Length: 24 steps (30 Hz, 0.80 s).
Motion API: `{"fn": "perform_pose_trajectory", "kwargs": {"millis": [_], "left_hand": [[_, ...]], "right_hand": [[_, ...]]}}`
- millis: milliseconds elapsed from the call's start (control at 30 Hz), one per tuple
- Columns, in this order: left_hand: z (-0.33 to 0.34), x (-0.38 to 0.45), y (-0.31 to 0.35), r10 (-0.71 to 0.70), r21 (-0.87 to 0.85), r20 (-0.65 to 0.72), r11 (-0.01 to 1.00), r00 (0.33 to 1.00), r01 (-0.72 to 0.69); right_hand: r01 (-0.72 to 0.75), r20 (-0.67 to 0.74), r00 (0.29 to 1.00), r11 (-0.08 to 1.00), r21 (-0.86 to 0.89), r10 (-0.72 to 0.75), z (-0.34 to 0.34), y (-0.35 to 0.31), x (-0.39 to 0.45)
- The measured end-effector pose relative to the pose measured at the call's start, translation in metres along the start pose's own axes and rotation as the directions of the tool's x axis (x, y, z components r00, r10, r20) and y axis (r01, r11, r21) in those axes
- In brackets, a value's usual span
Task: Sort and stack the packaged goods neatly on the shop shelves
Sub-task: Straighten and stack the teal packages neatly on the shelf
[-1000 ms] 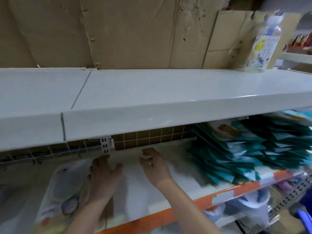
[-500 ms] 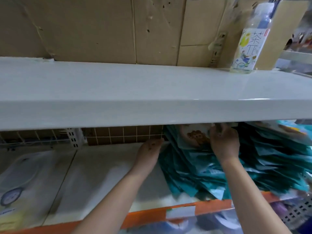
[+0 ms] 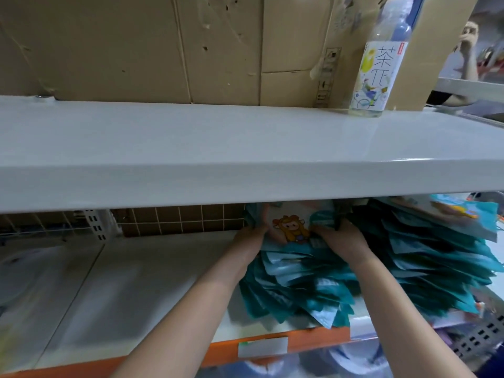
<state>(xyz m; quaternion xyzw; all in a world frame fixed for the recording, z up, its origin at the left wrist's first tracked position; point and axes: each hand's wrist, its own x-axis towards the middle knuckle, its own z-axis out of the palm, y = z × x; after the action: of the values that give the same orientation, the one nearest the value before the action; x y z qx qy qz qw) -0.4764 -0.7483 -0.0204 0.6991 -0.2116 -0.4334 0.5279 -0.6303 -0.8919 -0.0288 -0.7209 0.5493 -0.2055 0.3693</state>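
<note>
A big white upper shelf [image 3: 218, 148] runs across the whole view, with brown cardboard [image 3: 136, 45] standing behind it. Near its back right corner stands a tea bottle [image 3: 379, 64], upright.

Below it is the lower shelf [image 3: 136, 290] with an orange front edge [image 3: 313, 341]. On the right half of this shelf lie two messy stacks of teal packets. The left stack [image 3: 297, 290] reaches the front edge, and the right stack [image 3: 436, 263] is touching it.

The left hand [image 3: 249, 241] grips the left side of the top packet [image 3: 291, 227], the one with a cartoon animal. The right hand [image 3: 341, 240] grips its right side. The fingertips are hidden under the upper shelf.
</note>
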Motion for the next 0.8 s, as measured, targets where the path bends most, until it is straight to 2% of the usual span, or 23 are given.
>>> {"fn": "perform_pose_trajectory", "kwargs": {"millis": [133, 267, 333, 533, 633, 733, 800], "left_hand": [[0.005, 0.000, -0.001, -0.043, -0.052, 0.002, 0.998, 0.999, 0.043], [0.008, 0.000, 0.001, -0.040, -0.102, 0.054, 0.994, 0.998, 0.045], [0.008, -0.002, 0.004, -0.014, -0.111, 0.071, 0.994, 0.997, 0.022], [-0.018, -0.009, 0.000, 0.011, -0.183, -0.017, 0.983, 1.000, -0.014], [-0.056, -0.022, -0.004, 0.035, -0.204, -0.101, 0.977, 0.994, -0.055], [-0.104, -0.041, -0.015, 0.146, -0.142, -0.159, 0.975, 0.976, -0.169], [-0.133, -0.052, -0.023, 0.200, -0.123, -0.190, 0.966, 0.961, -0.225]], "right_hand": [[-0.019, -0.012, 1.000, 0.988, 0.156, 0.022, 0.001, 0.003, -0.003], [-0.109, 0.061, 0.994, 0.921, 0.374, 0.093, -0.004, 0.005, -0.005], [-0.115, 0.071, 0.993, 0.897, 0.427, 0.094, -0.005, 0.003, -0.009], [0.017, -0.010, 1.000, 0.848, 0.530, -0.014, 0.000, -0.023, -0.037], [0.066, 0.067, 0.990, 0.843, 0.534, -0.120, 0.017, -0.056, -0.059], [0.094, 0.231, 0.949, 0.892, 0.443, -0.215, 0.051, -0.088, -0.083], [0.106, 0.289, 0.922, 0.888, 0.447, -0.256, 0.080, -0.101, -0.096]]}}
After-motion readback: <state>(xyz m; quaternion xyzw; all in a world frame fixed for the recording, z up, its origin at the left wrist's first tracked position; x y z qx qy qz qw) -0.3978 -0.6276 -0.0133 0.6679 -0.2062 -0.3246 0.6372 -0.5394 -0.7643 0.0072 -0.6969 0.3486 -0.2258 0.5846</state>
